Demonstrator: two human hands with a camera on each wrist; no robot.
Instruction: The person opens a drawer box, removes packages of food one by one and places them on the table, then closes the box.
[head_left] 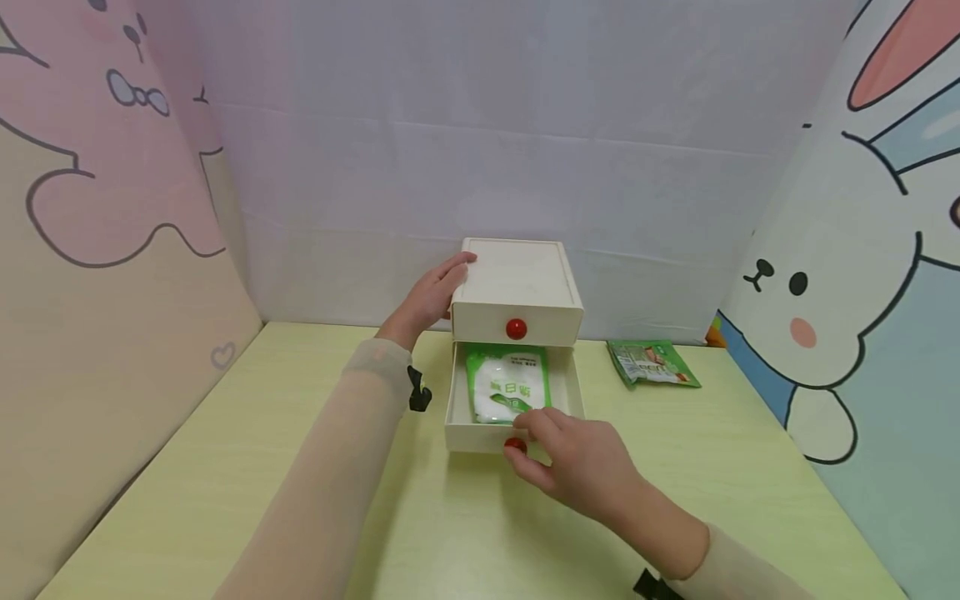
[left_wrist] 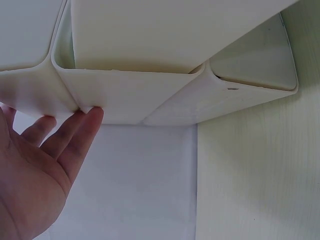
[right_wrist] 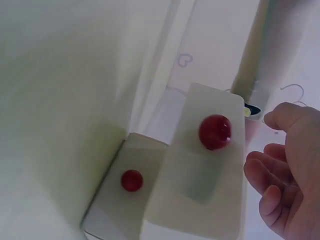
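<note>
A white stacked drawer unit (head_left: 517, 275) stands at the back of the table. Its middle drawer (head_left: 571, 387) is pulled out and holds a green-and-white packet (head_left: 510, 387). My left hand (head_left: 431, 296) rests along the unit's left side; in the left wrist view its straight fingers (left_wrist: 85, 135) touch the side wall. Close in front of the pulled-out drawer is my right hand (head_left: 588, 462), thumb and fingers apart. In the right wrist view, a gap separates the loosely bent right fingers (right_wrist: 270, 172) from the drawer's red knob (right_wrist: 215, 132). Nothing is in either palm.
Below the pulled-out drawer, a closed bottom drawer (right_wrist: 145, 200) shows its own red knob (right_wrist: 132, 180). Another green packet (head_left: 652, 363) lies on the table (head_left: 750, 467) right of the unit. A pale curtain (head_left: 495, 167) hangs behind, with cartoon-printed panels on both sides.
</note>
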